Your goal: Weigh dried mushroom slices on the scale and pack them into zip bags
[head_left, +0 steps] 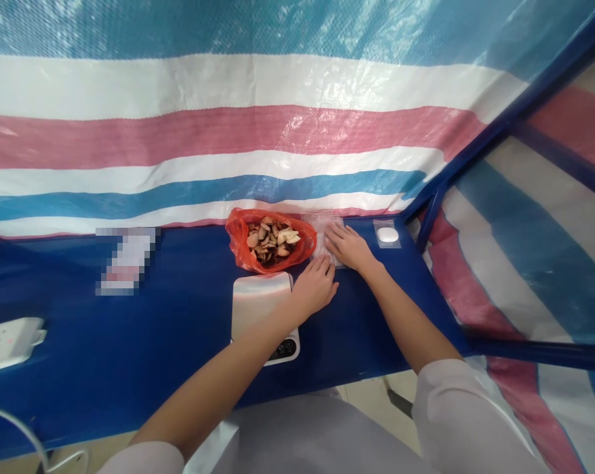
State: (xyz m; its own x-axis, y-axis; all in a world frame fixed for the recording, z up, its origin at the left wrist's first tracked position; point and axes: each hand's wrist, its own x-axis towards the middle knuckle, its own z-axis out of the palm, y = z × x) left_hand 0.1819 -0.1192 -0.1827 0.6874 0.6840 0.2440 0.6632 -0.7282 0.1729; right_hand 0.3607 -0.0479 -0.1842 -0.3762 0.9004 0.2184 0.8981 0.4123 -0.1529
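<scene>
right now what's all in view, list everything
striped tarp: 1, blue-white-red, behind table
table top: 1, blue, under everything
plastic bag of dried slices: 1, orange-red, back centre
clear plastic bag: 1, transparent, right of it
scale: 1, silver, front centre
small round item in packet: 1, white, back right
power strip: 1, white, left edge
blurred object: 1, colour unclear, back left
left hand: 1, bare, at scale's right edge
right hand: 1, bare, on clear bag

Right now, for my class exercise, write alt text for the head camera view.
The right hand rests on clear plastic and the left hand sits by a scale, on a blue table, beside a red bag of dried slices.
</scene>
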